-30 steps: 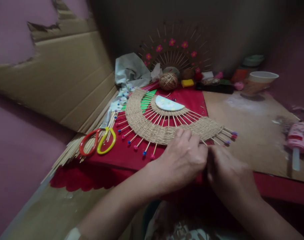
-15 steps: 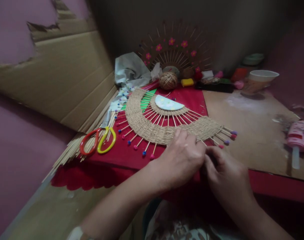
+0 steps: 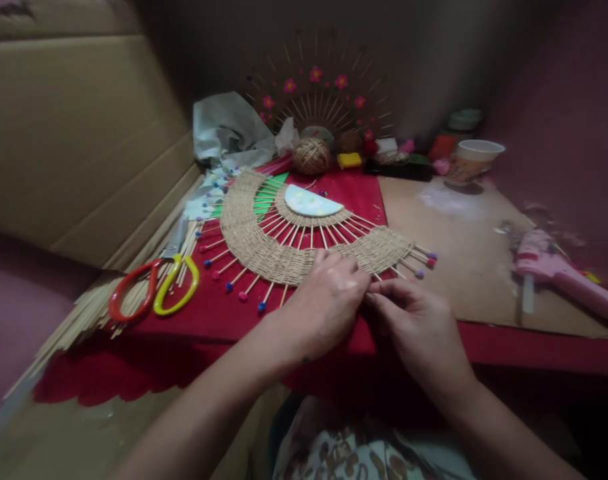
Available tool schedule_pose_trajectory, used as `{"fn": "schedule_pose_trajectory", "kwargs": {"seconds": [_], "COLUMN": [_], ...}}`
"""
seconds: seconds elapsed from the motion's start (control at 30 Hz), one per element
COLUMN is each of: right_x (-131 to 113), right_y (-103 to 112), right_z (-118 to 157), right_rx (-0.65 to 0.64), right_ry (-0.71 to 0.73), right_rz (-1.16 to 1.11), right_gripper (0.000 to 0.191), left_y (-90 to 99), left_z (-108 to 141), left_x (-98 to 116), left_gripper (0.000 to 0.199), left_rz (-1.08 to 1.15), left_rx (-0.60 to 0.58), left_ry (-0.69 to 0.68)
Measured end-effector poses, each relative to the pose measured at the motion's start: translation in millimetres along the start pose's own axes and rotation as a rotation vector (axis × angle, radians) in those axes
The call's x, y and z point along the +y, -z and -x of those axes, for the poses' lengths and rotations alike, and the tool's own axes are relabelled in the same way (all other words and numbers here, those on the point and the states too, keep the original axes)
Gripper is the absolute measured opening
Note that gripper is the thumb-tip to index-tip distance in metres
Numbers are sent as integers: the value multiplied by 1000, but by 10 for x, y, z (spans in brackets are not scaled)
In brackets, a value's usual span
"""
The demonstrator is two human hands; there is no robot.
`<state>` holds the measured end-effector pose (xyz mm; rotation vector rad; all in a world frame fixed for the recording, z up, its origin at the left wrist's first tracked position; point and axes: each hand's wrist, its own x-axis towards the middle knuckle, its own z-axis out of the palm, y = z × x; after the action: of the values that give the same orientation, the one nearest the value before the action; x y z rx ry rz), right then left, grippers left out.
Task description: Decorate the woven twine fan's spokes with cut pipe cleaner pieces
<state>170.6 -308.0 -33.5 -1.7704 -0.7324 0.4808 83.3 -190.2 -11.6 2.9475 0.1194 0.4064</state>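
A woven fan [image 3: 289, 257] of thin sticks and tan twine lies on the red cloth [image 3: 184, 327], with blue and pink balls on its stick tips and a pale half-round patch at its centre. My left hand [image 3: 329, 300] rests at the fan's near edge, its fingers curled over the stick ends. Close beside it, my right hand [image 3: 409, 313] has thumb and forefinger pinched together at the left hand's fingers. Whatever lies between the fingertips is too small and hidden to make out.
Scissors [image 3: 154, 290] with red and yellow handles lie on loose sticks [image 3: 79, 313] at the left. Behind the fan are a twine ball [image 3: 311, 155] and a flowered fan [image 3: 315, 100]. At the right are a cup [image 3: 471, 160] and a pink glue gun [image 3: 554, 267] on cardboard [image 3: 434, 233].
The view has shifted, so the fan and table items sit further left. My right hand's fingertips have come up slightly beside my left hand, and its forefinger is straighter.
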Motion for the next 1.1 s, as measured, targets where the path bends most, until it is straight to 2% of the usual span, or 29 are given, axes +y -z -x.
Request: {"fn": "schedule_pose_trajectory", "kwargs": {"seconds": [0.17, 0.4, 0.57, 0.67, 0.87, 1.1], "right_x": [-4, -23, -11, -43, -132, -144], "right_y": [31, 118, 147, 148, 80, -40], "right_z": [28, 85, 102, 113, 153, 201], "right_rx": [-59, -161, -269, -327, -277, -176], "right_ry": [-96, -278, -441, -491, -556, -614], "right_rz": [-83, -342, -519, -659, -874, -934], "right_gripper": [17, 25, 24, 20, 9, 5], "left_y": [11, -33, -74, -113, -90, -25], "left_z": [-15, 79, 119, 133, 159, 178], "left_x": [-19, -30, -24, -24, -17, -44], "left_gripper": [21, 25, 26, 24, 25, 18], "left_rz": [-20, 30, 69, 114, 166, 204], "left_rx": [-19, 57, 66, 82, 80, 75], "left_ry": [18, -34, -24, -31, -20, -13]}}
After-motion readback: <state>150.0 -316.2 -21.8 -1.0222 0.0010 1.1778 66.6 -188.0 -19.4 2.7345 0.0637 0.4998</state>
